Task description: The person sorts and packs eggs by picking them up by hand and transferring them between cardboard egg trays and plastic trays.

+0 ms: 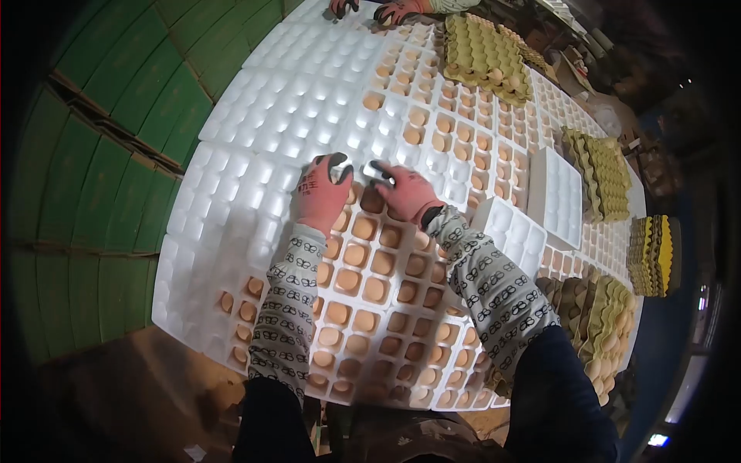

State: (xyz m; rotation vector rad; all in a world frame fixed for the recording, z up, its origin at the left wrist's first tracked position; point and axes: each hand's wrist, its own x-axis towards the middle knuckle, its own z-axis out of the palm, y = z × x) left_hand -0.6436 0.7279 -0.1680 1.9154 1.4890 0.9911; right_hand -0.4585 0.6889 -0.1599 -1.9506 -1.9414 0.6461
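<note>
My left hand (320,194), in a pink glove with black fingertips, is over the white foam egg tray (231,204). Its thumb and fingers curve apart around a bare patch of foam, with no egg visible between them. Just to the right, my right hand (407,193) wears a matching glove; its finger and thumb point left, apart, with white foam showing in the gap. A brown egg (372,202) sits in a cell beside the right fingertips. Rows of brown eggs (350,279) fill cells between my forearms. The undersides of both hands are hidden.
Yellowish pulp trays (488,58) lie at the back; more egg-laden pulp trays (610,339) stand at the right. White foam pieces (556,197) rest on the filled trays. Green crates (116,154) line the left. Another person's gloved hands (397,11) are at the far edge.
</note>
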